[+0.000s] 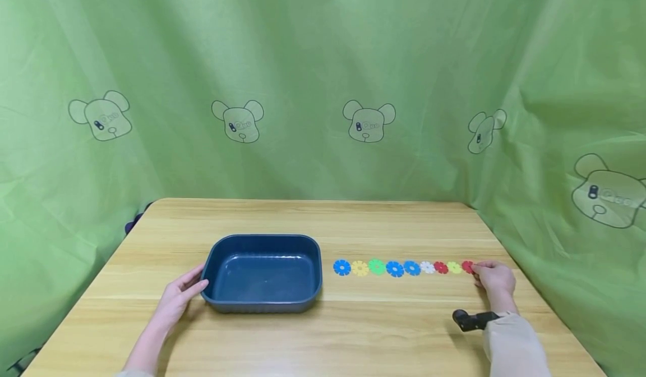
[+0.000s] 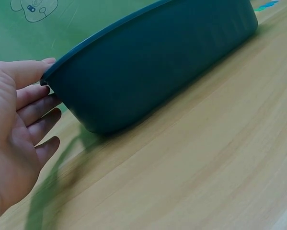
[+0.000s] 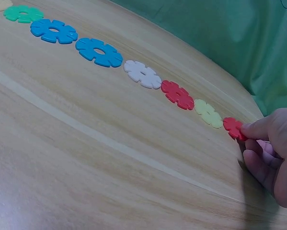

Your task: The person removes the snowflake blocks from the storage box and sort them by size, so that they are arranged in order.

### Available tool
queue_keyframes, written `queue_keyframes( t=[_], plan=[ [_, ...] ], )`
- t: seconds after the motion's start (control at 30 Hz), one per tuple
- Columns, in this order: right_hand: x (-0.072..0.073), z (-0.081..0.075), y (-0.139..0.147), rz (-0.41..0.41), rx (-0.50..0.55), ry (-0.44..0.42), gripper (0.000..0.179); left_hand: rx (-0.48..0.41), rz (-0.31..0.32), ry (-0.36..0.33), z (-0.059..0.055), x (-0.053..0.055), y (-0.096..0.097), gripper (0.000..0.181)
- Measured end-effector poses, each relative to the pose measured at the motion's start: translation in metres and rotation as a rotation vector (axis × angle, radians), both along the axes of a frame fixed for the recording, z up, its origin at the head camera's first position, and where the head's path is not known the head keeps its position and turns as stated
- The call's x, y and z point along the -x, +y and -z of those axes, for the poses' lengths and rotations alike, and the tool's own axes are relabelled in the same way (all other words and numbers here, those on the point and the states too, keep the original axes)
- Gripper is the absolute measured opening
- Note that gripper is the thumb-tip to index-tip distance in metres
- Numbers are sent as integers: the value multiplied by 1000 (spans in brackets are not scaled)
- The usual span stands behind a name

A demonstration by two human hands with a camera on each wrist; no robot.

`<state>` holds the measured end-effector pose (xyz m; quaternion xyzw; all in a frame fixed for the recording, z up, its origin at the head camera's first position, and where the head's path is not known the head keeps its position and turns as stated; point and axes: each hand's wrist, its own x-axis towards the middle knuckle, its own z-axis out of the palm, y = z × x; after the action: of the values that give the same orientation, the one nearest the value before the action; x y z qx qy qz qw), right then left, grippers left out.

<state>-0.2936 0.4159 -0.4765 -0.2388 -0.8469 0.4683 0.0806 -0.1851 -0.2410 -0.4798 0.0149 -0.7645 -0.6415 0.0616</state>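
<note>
My left hand (image 1: 173,301) pinches the left rim of a dark blue plastic basin (image 1: 262,308), thumb over the edge and fingers against the outer wall, as the left wrist view shows. At the right end of a row of flower-shaped plastic discs, my right hand (image 1: 497,281) pinches a red disc (image 3: 233,128) between thumb and finger, close over the table. Beside it lie a pale yellow disc (image 3: 208,113), another red disc (image 3: 177,95) and a white disc (image 3: 142,74). Blue discs (image 1: 395,269), a green disc (image 1: 376,266) and an orange-yellow disc (image 1: 360,268) continue the row toward the basin.
The wooden table (image 1: 323,343) carries the basin and discs. A green curtain (image 1: 303,164) printed with bear heads surrounds its back and sides. A black wrist-camera mount (image 1: 474,321) sticks out from my right sleeve (image 1: 517,346), over the table.
</note>
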Motion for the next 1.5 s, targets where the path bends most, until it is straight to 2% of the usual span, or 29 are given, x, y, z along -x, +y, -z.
queue_keyframes(
  t=[0.27, 0.47, 0.5, 0.57, 0.63, 0.73, 0.9, 1.0, 1.1, 1.2, 1.33, 1.5],
  plan=[
    [-7, 0, 4, 25, 49, 1, 33, -10, 17, -6, 0, 4, 4, 53],
    [-11, -1, 6, 13, 105, 39, 34, -64, 26, -17, 2, 4, 6, 54],
    [-12, -2, 6, 4, 94, 41, 34, -62, 25, -28, 2, 4, 6, 54],
    [-12, -5, 2, -21, -2, 48, 34, -21, 17, -53, 0, 2, 3, 54],
    [-12, -10, -3, -49, -121, 54, 36, 62, 15, -75, -5, 2, -1, 55],
    [-8, -23, -13, -105, -320, 91, 38, 191, 32, -76, -18, 5, -11, 61],
    [3, -55, -33, -272, -516, 178, 51, 397, 17, -9, -52, 27, -22, 73],
    [12, -73, -49, -397, -666, 232, 58, 649, -31, 99, -71, 48, -22, 74],
    [22, -86, -69, -490, -828, 258, 66, 923, -81, 182, -86, 67, -18, 74],
    [30, -96, -91, -547, -921, 234, 71, 1097, -92, 175, -96, 81, -13, 75],
    [36, -101, -113, -578, -937, 189, 74, 1168, -63, 109, -102, 88, -7, 77],
    [37, -97, -124, -579, -926, 151, 77, 1179, -37, 71, -102, 88, -4, 79]
  ],
)
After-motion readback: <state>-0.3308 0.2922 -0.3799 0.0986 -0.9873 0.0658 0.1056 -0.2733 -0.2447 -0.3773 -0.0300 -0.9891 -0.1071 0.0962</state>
